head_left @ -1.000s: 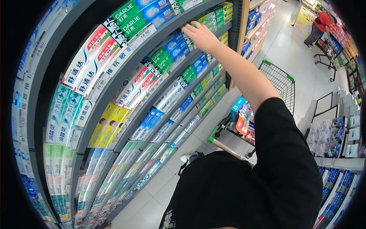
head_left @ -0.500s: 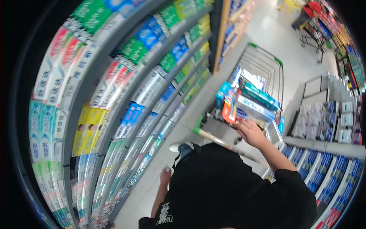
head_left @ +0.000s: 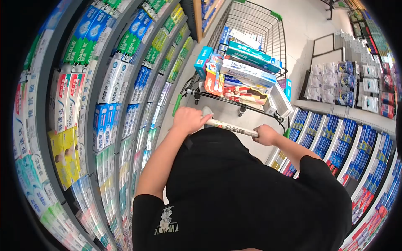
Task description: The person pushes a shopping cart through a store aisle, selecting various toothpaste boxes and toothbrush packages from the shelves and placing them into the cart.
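Both of my hands are on the handle (head_left: 230, 127) of a wire shopping cart (head_left: 283, 42). My left hand (head_left: 189, 120) wraps round the handle's left part, near its green end. Toward the right end, my right hand (head_left: 265, 135) is closed round the same bar. In the cart's near part lie a green toothpaste box (head_left: 253, 57), white Doctor boxes (head_left: 247, 72), a teal box (head_left: 203, 62), a red and orange pack (head_left: 214, 77) and a red and yellow pack (head_left: 245, 94).
Shelves of toothpaste boxes (head_left: 88, 35) curve along the left, close to the cart. On the right stand sloped shelves of blue boxes (head_left: 333, 138) and a rack of hanging packs (head_left: 328, 83). Tiled floor (head_left: 297, 35) shows beyond the cart.
My right hand has come down from the upper left shelf to the cart handle. My left hand has risen from beside my body onto it. The cart now appears nearer the view's centre.
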